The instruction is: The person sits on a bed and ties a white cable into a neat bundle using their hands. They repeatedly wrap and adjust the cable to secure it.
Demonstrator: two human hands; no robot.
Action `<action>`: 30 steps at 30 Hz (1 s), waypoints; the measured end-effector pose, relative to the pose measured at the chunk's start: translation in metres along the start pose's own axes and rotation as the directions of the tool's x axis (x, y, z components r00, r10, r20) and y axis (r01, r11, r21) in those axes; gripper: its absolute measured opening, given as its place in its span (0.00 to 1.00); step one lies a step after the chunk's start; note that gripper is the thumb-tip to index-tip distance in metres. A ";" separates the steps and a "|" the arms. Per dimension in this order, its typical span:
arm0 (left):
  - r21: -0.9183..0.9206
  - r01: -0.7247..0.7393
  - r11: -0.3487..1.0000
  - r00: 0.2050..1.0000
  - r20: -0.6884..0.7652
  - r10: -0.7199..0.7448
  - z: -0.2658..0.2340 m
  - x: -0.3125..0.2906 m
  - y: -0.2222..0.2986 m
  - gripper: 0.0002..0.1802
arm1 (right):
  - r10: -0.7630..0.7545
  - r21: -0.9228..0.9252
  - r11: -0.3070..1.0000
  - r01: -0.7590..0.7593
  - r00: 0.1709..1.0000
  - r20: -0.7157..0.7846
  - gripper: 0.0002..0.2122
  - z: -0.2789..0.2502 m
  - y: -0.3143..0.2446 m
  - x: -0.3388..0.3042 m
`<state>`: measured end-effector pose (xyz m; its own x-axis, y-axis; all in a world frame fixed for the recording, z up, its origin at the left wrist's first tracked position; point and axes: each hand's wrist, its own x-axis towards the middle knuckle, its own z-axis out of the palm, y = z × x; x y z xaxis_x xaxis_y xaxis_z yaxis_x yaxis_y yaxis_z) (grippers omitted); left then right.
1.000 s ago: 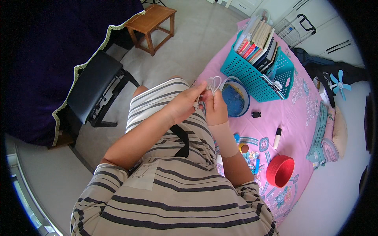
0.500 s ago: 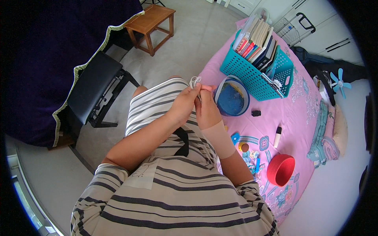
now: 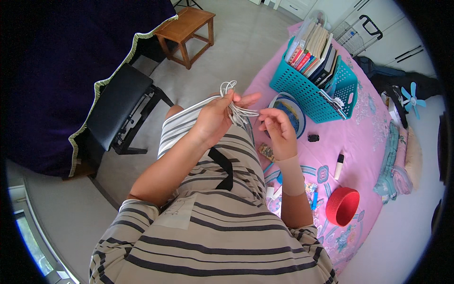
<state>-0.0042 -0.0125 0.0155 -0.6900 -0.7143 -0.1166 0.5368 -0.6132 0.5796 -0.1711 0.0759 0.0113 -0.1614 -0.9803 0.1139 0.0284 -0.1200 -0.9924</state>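
My left hand is closed on a coiled white cable above my lap, pinching its bundle while other fingers stretch to the right. Small loops stick up above the pinch, and longer loops hang out toward my right hand. That hand is half curled, with its fingers apart, and its fingertips are at the ends of the loops. A skin-coloured sleeve covers its wrist. Behind it stands a blue-and-white round bucket, partly hidden by the hand.
On the pink bed cover are a teal basket of books, a small black object, a white bottle with black cap and a red woven bowl. A black bench and wooden stool stand left.
My right hand has moved away from my left, to the right and down, and its fingers have loosened. The cable's loops now spread between the hands.
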 end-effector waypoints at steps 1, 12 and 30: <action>-0.010 0.005 1.000 1.000 0.018 -0.005 0.002 -0.001 0.001 0.17 | -0.022 -0.018 1.000 0.021 0.999 -0.036 0.09 0.000 -0.004 0.000; 0.198 -0.097 0.975 0.995 0.005 0.098 0.015 -0.005 -0.015 0.17 | -0.473 -0.771 0.516 0.373 0.875 0.107 0.13 0.037 -0.028 -0.003; 0.226 0.080 0.971 0.995 0.034 -0.090 0.016 -0.005 -0.008 0.20 | 0.257 0.013 0.962 -0.273 0.921 0.291 0.17 0.018 -0.011 0.009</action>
<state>-0.0134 0.0015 0.0242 -0.7518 -0.6442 -0.1405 0.3560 -0.5760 0.7359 -0.1550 0.0660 0.0236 0.1460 -0.9798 -0.1366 0.0842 0.1499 -0.9851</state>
